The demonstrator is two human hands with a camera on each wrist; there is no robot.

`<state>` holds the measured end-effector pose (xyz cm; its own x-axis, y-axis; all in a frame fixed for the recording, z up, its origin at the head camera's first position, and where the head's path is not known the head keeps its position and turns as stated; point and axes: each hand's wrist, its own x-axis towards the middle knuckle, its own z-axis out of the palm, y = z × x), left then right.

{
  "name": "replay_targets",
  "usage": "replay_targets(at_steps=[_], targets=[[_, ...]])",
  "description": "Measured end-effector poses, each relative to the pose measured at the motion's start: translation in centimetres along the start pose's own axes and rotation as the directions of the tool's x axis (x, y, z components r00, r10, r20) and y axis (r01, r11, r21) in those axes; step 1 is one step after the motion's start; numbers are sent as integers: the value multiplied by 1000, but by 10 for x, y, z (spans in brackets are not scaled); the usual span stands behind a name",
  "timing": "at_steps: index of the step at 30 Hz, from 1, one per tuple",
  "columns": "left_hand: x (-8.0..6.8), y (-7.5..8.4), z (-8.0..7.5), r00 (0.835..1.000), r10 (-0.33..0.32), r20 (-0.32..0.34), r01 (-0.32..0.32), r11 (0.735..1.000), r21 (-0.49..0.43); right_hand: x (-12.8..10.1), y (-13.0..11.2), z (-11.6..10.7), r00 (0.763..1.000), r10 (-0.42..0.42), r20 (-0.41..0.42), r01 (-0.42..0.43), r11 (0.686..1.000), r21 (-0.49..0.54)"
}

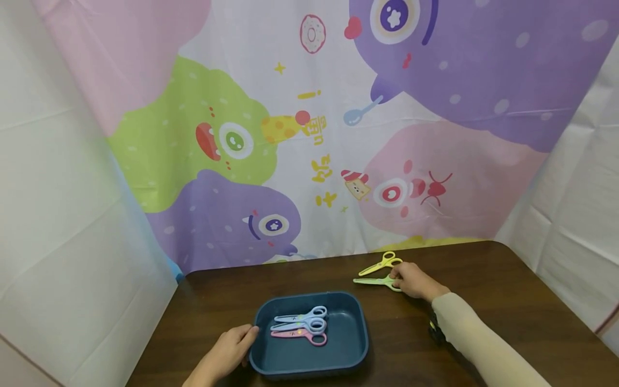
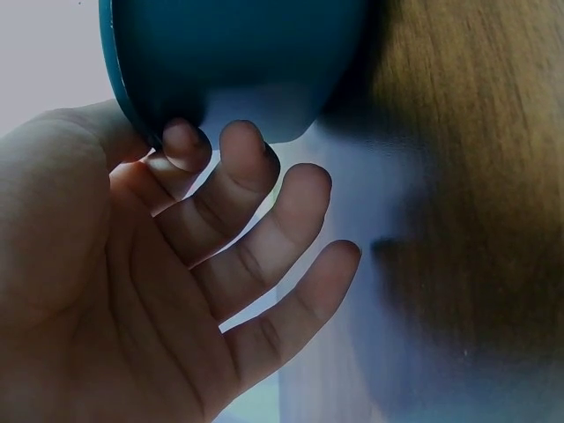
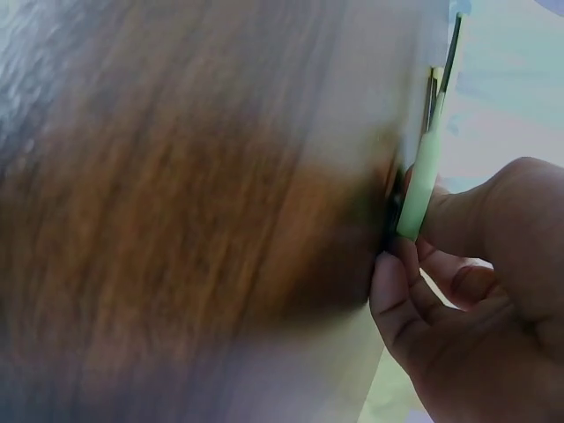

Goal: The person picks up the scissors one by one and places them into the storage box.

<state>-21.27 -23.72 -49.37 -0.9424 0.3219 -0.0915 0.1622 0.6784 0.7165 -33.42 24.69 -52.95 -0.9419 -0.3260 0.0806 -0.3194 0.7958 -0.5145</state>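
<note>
My left hand [image 1: 226,352] holds the left rim of a dark blue tray [image 1: 345,352], thumb at the rim and index fingertip against the outer wall; the other fingers spread loosely below, as the left wrist view shows. At the far right, my right hand [image 1: 417,281] pinches the handle of light green scissors [image 1: 371,281], whose blades point left. The right wrist view shows the green handle [image 3: 421,189] between thumb and fingers, close over the tabletop. Just behind lie yellow scissors [image 1: 374,267].
Inside the tray, two pairs of blue scissors [image 1: 295,325] and one pink pair [image 1: 290,334] lie overlapping, handles to the right. The brown wooden table [image 1: 222,293] ends at a cartoon-printed curtain [image 1: 333,231] at the back. White cloth [image 1: 72,188] hangs at both sides.
</note>
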Motion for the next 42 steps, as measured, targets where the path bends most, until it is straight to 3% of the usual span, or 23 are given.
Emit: replay_targets(at_steps=[9, 16, 42], targets=[[0, -1, 0, 1000, -6, 0, 6, 1000, 5, -2, 2, -2, 1000, -24, -20, 23, 999, -27], [1, -2, 0, 1000, -8, 15, 8, 1000, -3, -3, -3, -4, 997, -54, -60, 55, 998, 11], [2, -4, 0, 1000, -2, 20, 2, 1000, 10, -8, -23, -19, 989, -129, -77, 135, 988, 74]])
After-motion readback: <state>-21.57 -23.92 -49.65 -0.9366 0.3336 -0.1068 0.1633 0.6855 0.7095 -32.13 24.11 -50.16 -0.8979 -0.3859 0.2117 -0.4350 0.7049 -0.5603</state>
